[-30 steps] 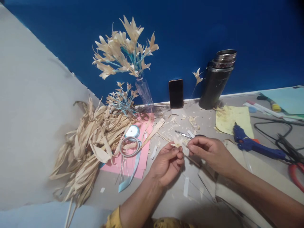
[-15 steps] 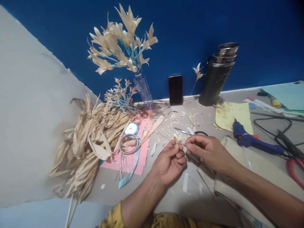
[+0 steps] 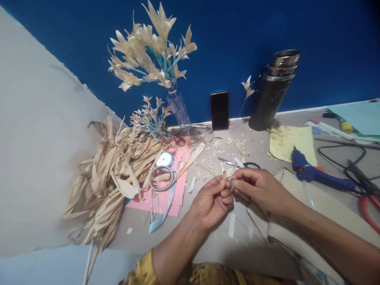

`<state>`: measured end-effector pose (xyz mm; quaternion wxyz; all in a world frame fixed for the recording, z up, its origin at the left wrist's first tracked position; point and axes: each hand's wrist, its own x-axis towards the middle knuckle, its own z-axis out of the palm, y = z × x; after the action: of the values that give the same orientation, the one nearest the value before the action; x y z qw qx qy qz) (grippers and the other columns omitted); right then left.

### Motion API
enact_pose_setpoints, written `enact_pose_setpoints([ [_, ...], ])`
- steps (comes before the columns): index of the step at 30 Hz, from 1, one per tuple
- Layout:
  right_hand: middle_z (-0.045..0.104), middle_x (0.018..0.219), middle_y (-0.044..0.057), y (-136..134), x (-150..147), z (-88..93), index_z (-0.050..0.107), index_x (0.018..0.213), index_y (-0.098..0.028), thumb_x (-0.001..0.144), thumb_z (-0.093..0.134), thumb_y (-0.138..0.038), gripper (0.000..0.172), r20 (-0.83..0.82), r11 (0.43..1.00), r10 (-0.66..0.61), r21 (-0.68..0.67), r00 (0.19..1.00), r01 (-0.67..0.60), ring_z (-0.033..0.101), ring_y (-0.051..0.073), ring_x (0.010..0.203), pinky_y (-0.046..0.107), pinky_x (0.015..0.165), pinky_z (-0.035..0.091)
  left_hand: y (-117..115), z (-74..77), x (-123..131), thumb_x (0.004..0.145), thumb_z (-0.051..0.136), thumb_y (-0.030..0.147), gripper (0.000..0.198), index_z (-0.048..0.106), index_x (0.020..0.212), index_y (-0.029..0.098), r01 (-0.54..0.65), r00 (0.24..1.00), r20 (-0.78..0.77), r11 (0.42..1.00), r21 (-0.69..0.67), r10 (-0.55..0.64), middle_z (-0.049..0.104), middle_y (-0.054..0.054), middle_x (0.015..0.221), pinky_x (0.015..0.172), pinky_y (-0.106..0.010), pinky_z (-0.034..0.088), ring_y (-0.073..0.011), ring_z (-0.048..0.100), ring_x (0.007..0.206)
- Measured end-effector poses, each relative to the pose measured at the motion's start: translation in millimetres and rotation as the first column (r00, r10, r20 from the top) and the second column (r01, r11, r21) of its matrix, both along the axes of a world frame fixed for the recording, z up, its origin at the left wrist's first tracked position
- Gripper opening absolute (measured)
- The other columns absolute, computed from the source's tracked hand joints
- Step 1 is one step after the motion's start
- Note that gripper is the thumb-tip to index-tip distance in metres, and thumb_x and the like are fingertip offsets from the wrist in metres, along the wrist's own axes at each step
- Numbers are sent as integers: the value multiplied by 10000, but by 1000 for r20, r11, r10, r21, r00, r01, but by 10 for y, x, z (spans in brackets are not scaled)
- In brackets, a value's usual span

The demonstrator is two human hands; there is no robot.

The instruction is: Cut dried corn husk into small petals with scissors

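A small dried corn husk flower (image 3: 225, 174) is pinched upright between the thumb and fingers of my left hand (image 3: 211, 202). My right hand (image 3: 261, 192) is closed too, its thumb and forefinger on the thin stem at the flower's base, mostly hidden by the fingers. The fingertips of both hands nearly touch. Just beyond them lie scissors (image 3: 253, 165) with dark handles, partly covered by my right hand. Husk scraps (image 3: 218, 144) are scattered past the scissors, and a white paper strip (image 3: 232, 225) lies below my hands.
At left are a heap of corn husks (image 3: 101, 178), pink paper (image 3: 175, 202), a ribbon spool (image 3: 164, 159) and a tape roll (image 3: 151, 183). Husk flowers (image 3: 157, 47) fill a plastic bottle (image 3: 179, 109). A phone (image 3: 219, 111), flask (image 3: 273, 95) and blue glue gun (image 3: 320, 178) stand or lie around.
My right fingertips have come closer to my left ones at the flower's base. The flower has turned and shifted slightly to the right.
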<state>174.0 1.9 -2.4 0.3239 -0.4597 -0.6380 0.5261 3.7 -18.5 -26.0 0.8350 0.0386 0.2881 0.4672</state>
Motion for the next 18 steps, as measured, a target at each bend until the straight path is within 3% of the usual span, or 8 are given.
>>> enact_pose_setpoints([
  [10,639,697,1,2,-16,-31,668,791,-183,857,615,-338,177,-43,1000,11,-21,999,-12,537,144,629,260,576,408,-20,-13,1,710,835,119,300,568,841,155,16,998,-61,1000,1,-16,559,32,703,463,-127,325,-23,426,497],
  [18,661,670,6,-3,-6,-52,674,768,-185,871,616,-356,208,-27,1000,6,-2,1000,-6,561,150,619,268,577,417,-30,-24,39,629,889,171,368,565,803,152,-20,981,-189,996,87,37,577,18,667,460,-132,328,-43,475,527],
])
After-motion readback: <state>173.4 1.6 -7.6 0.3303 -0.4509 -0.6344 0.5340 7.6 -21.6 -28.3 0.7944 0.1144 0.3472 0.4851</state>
